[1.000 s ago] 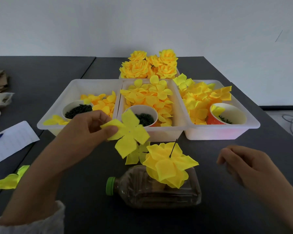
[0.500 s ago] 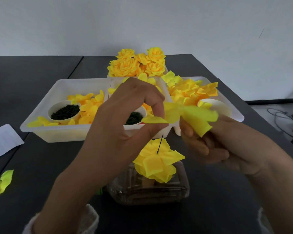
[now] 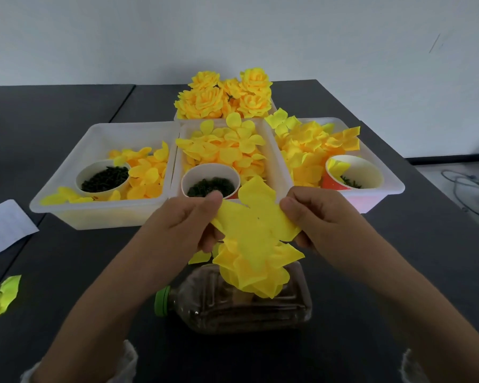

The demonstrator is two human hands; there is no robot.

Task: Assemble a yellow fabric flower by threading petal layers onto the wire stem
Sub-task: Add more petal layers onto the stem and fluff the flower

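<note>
Free room and obstacles around the bottle

The far side was blocked by three white trays (image 3: 100, 217) set edge to edge, cups (image 3: 209, 180) standing inside them; the near centre was taken by a bottle (image 3: 233, 308) lying on its side under a half-built flower (image 3: 255, 269). Bare dark table (image 3: 398, 272) was left right of the bottle; to the left, passage was narrowed by a paper sheet (image 3: 3, 225) and a loose petal (image 3: 0, 299).

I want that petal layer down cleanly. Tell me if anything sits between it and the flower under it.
Nothing visible does. Both hands, left and right, pinch the petal layer just above the flower; the layer hides the wire tip.
</note>
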